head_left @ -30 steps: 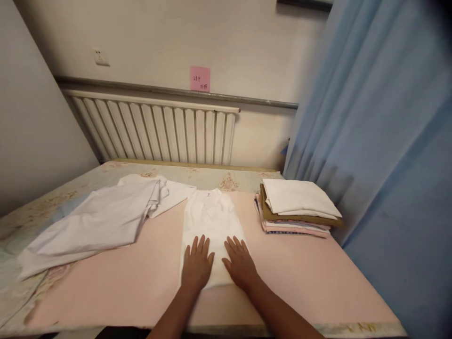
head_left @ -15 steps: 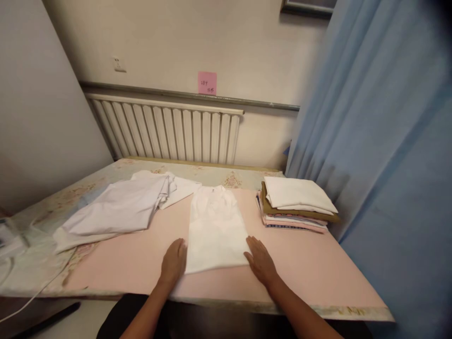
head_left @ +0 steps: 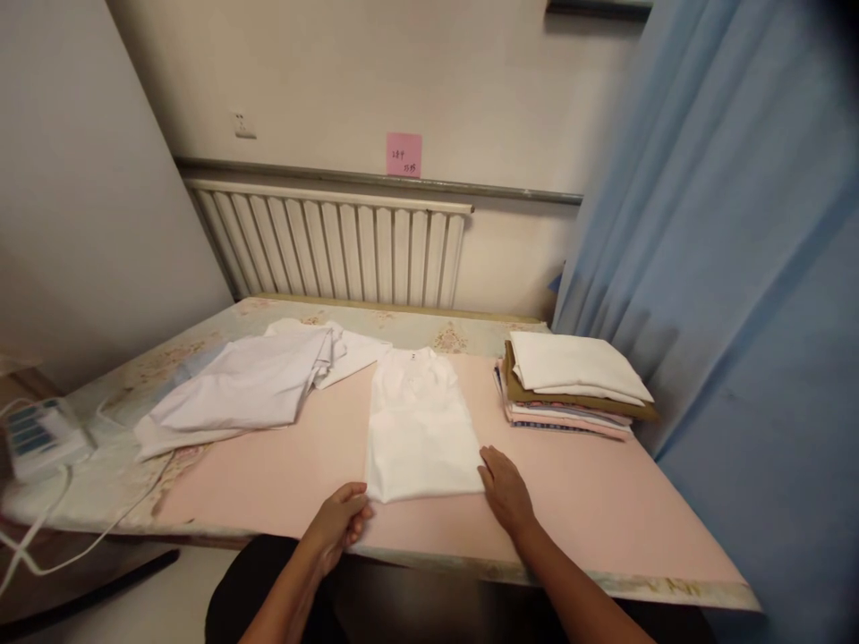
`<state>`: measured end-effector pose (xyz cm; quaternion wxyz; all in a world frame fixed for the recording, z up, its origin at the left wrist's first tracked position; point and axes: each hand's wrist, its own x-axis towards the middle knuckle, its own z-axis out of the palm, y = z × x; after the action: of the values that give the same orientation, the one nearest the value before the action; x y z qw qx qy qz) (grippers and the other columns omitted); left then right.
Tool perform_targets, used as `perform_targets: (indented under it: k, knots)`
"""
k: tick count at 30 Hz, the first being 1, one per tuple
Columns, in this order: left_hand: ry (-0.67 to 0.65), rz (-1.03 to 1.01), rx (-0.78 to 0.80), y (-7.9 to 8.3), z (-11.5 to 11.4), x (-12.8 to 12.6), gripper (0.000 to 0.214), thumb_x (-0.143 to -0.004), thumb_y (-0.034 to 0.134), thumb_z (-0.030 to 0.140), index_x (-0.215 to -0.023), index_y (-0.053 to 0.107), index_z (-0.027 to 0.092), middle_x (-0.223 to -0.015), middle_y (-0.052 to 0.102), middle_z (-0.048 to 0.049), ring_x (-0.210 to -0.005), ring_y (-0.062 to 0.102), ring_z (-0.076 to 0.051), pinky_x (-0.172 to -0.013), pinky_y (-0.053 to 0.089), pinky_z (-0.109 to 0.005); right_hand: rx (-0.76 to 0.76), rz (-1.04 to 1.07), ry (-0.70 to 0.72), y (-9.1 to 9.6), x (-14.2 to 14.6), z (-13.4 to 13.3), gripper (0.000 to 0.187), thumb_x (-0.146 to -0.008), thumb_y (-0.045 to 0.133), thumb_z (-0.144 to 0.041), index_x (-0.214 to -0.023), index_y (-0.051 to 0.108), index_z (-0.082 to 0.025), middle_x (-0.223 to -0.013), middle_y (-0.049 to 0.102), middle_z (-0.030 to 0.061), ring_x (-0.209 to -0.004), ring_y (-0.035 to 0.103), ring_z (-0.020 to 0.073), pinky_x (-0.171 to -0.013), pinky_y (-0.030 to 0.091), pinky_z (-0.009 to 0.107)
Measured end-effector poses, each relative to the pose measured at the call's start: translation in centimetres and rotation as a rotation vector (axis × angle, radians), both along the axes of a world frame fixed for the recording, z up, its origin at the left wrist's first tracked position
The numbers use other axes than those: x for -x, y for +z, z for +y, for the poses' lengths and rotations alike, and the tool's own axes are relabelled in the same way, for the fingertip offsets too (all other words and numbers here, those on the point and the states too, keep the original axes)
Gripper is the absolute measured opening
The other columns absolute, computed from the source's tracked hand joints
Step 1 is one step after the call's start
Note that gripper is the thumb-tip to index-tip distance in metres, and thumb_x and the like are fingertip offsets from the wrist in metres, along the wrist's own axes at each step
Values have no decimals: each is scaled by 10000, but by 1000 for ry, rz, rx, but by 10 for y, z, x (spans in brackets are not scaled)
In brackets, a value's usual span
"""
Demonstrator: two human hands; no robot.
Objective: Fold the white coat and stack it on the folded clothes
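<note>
A white shirt (head_left: pixel 421 438), folded into a narrow block with its collar at the far end, lies flat on the pink cloth. At its near left corner my left hand (head_left: pixel 339 523) is closed, thumb and forefinger pinched at the fabric's edge and the other fingers curled under. My right hand (head_left: pixel 506 492) has bent fingers against the near right edge of the shirt; its thumb is mostly hidden, and its fingertips appear to grip the fabric.
Loose white garments (head_left: pixel 248 385) are heaped on the left. To the right stands a stack of folded clothes (head_left: pixel 577 367), close to a blue curtain (head_left: pixel 758 295). A white power strip (head_left: pixel 46 438) with cables sits at the far left, and a radiator (head_left: pixel 328 246) lines the wall.
My left hand has gone from lying alongside the shirt to pinching at its near corner. The fingers of my right hand have bent in at the edge. The view has shifted slightly.
</note>
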<state>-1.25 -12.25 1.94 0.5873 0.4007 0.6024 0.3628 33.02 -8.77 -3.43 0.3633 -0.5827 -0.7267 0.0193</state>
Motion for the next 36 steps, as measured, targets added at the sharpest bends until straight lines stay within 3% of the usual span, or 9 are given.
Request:
perform_targets:
  k: [2,7,11,15,21,25,31,36]
  knots:
    - [-1,-38,18,0,1,-1,395,-621,630,490,-856,507,196,-612,558,55,-405,394,-41,-393,220,-173,33,90,-6,5,0,-1,374,-921,423,-332,-1195,628,-180,-1234,630,106,-1208,531,256,-1067,381,471]
    - [-1,14,46,-6,3,-4,324,-630,617,474,-665,442,203,-504,539,45,-354,370,-47,-369,196,-181,178,549,-125,14,-4,0,370,-835,476,-360,-1093,666,-175,-1146,667,105,-1097,588,252,-1028,404,426]
    - [32,32,53,-8,5,-7,328,-650,592,493,-644,431,207,-474,519,52,-350,372,-51,-378,200,-178,252,688,-209,13,-11,4,397,-816,440,-375,-1087,638,-164,-971,714,90,-764,661,208,-751,531,356]
    - [46,30,53,-10,7,-7,367,-629,591,541,-630,444,205,-461,508,55,-345,366,-54,-380,193,-184,381,808,-220,14,-17,4,373,-755,476,-338,-1029,635,-141,-827,716,64,-485,577,138,-512,479,277]
    - [41,19,33,-17,6,-4,403,-612,592,580,-613,459,200,-433,492,56,-345,367,-58,-381,209,-186,562,966,-142,20,-12,-3,424,-697,571,-340,-1066,614,-136,-854,711,72,-433,540,102,-359,327,205]
    - [39,17,39,-19,6,-3,393,-635,584,571,-609,472,195,-403,464,62,-335,360,-59,-382,195,-184,596,1036,-104,25,-6,-8,468,-658,627,-341,-1083,597,-149,-856,693,45,-446,528,73,-367,312,177]
    - [35,16,41,-15,5,-4,400,-634,588,577,-597,471,197,-387,443,64,-328,348,-62,-381,181,-186,645,1045,-79,30,-1,-14,515,-630,616,-319,-1102,580,-119,-524,565,-58,-381,466,80,-356,281,174]
    - [40,33,60,-8,4,-7,367,-640,581,542,-596,467,196,-398,460,58,-336,351,-62,-391,195,-187,635,1018,-112,27,5,-13,462,-585,589,-262,-1033,575,-150,-645,623,-37,-406,542,95,-338,303,176]
